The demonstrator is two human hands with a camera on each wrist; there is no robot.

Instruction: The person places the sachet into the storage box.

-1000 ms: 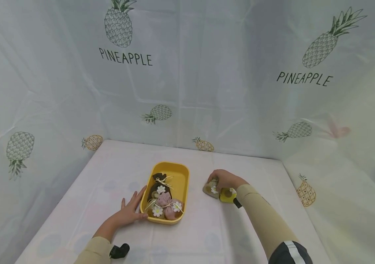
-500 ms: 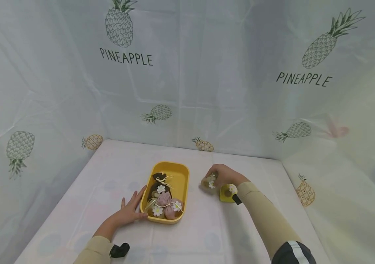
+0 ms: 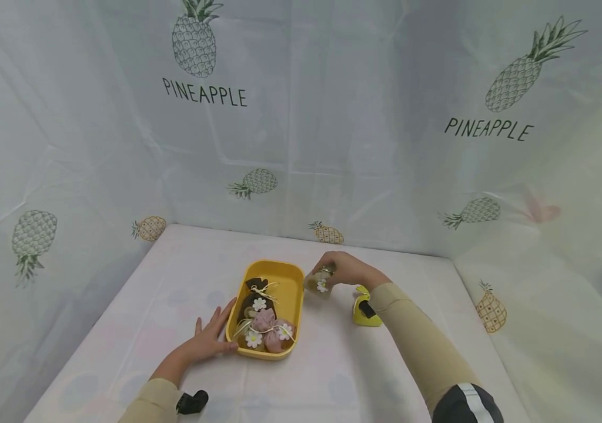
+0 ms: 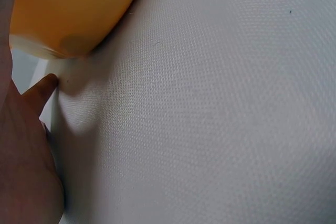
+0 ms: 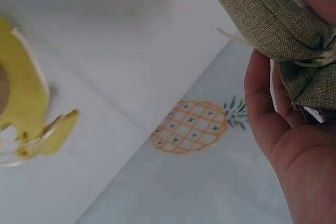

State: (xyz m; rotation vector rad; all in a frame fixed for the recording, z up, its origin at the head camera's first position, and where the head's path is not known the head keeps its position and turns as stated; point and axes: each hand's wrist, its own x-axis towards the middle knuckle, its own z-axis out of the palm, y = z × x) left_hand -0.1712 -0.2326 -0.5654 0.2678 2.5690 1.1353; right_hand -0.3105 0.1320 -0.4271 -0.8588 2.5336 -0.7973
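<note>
A yellow oblong tray [image 3: 290,276] sits mid-table and holds a dark brown pouch [image 3: 256,292] and pink pouches [image 3: 269,330], each with a white flower. My left hand [image 3: 207,341] lies flat on the cloth, fingers straight, touching the tray's left front side [image 4: 68,9]. My right hand [image 3: 340,269] pinches the neck of an olive-grey cloth pouch [image 3: 318,284] lifted just off the tray's right rim; up close its coarse weave [image 5: 262,9] shows by the thumb. A yellow pouch [image 3: 363,311] lies on the table under my right forearm.
The table [image 3: 184,276] wears a white cloth and is walled on three sides by a pale curtain printed with pineapples [image 3: 326,233]. A small black object [image 3: 192,402] is at my left wrist. A yellow pouch's edge [image 5: 23,108] shows left in the right wrist view.
My right hand picked the olive-grey pouch off the table beside the yellow pouch and carried it up and left toward the tray. The left hand stayed still.
</note>
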